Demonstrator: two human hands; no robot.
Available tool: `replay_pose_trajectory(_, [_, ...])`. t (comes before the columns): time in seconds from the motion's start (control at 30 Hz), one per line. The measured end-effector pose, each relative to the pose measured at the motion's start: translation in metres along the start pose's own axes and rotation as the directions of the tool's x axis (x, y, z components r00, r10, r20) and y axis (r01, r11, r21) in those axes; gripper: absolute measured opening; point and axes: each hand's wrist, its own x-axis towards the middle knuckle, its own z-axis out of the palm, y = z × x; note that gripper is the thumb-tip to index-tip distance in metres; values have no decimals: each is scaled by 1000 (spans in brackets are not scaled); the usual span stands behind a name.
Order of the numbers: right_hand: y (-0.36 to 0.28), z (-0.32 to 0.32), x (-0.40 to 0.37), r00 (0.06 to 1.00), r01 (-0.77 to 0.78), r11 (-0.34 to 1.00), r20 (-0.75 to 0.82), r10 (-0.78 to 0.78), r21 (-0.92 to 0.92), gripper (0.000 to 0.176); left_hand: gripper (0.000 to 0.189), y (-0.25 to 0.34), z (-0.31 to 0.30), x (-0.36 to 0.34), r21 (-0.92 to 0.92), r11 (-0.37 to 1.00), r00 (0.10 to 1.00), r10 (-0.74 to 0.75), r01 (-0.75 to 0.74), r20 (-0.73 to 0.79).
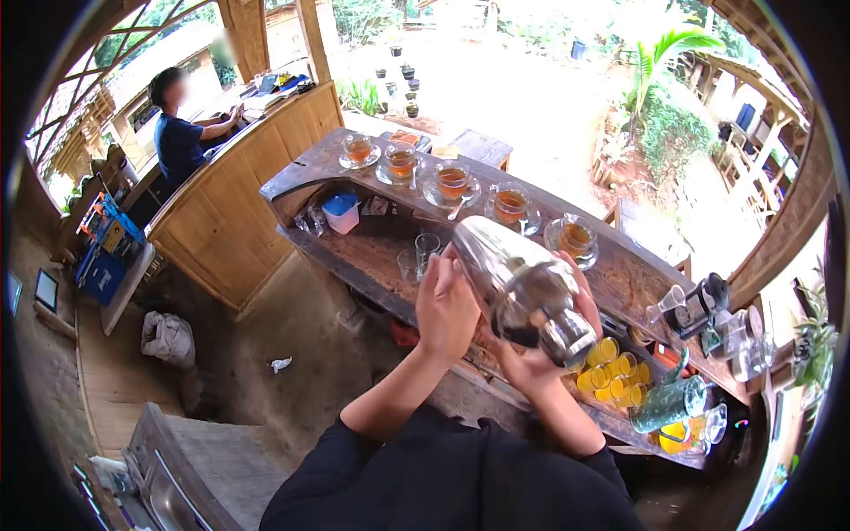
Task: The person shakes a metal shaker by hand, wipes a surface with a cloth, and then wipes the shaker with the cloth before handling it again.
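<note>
A shiny metal cocktail shaker (522,288) is tilted in front of me, its narrow cap pointing down to the right. My left hand (445,305) is closed against the side of its wide body. My right hand (536,365) wraps around it from below and the right, with fingers showing along the far side. Beyond the shaker, several glass cups of amber tea (452,181) stand on glass saucers in a row along the dark wooden counter (301,168). Spoons lie on some of the saucers.
Under the countertop, a shelf holds a blue-lidded tub (340,212) and drinking glasses (416,258). Yellow glasses (613,372), a green pitcher (668,403) and a French press (699,305) stand to the right. A person (180,133) sits behind a wooden desk (235,208).
</note>
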Motion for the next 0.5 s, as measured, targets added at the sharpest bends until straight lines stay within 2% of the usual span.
replay_pose_trajectory(0.03, [-12, -17, -11, 889, -397, 818, -48, 456, 417, 87, 62, -1, 8, -3, 105, 994, 1000, 21, -22, 10])
replay_pose_trajectory(0.07, [-26, -35, -20, 601, -584, 339, 113, 791, 738, 88, 65, -3, 20, -9, 205, 978, 999, 47, -50, 22])
replay_pose_trajectory(0.1, [-32, -38, -13, 596, -590, 335, 117, 794, 734, 88, 78, -2, 27, -13, 435, 898, 998, 46, -65, 53])
replay_pose_trajectory(0.13, [-44, -40, -7, 632, -676, 460, 132, 764, 576, 88, 78, -2, 25, -15, 430, 901, 999, 43, -52, 31])
replay_pose_trajectory(0.2, [-61, -42, 12, 691, -722, 664, 188, 698, 191, 89, 67, 0, 19, -5, 188, 982, 999, 3, -12, 49])
replay_pose_trajectory(0.23, [-60, -42, 19, 711, -679, 734, 233, 663, -14, 90, 66, 1, 12, -1, 125, 992, 998, -26, 34, -58])
replay_pose_trajectory(0.27, [-10, -27, 8, 978, 5, 968, 204, 48, -251, 90, 65, 5, 17, 4, 21, 995, 995, -101, 102, -12])
replay_pose_trajectory(0.33, [-37, -41, 16, 906, -354, 933, 227, 359, -64, 86, 66, 7, 20, 2, 129, 989, 997, -71, 70, 0])
replay_pose_trajectory(0.37, [-55, -45, 17, 883, -446, 895, 157, 442, -13, 75, 66, 5, 22, -2, 252, 967, 998, -53, 42, 37])
replay_pose_trajectory(0.4, [-51, -43, 19, 886, -441, 897, 157, 437, -8, 75, 66, 3, 24, -7, 369, 930, 997, -40, 11, 71])
replay_pose_trajectory(0.47, [-36, -39, 15, 936, -318, 936, 108, 335, -152, 71, 61, -1, 25, -3, 355, 935, 997, -1, -26, 76])
replay_pose_trajectory(0.5, [-28, -38, 12, 955, -257, 939, 92, 283, -227, 70, 58, -2, 18, 6, 354, 935, 1000, -12, 12, -2])
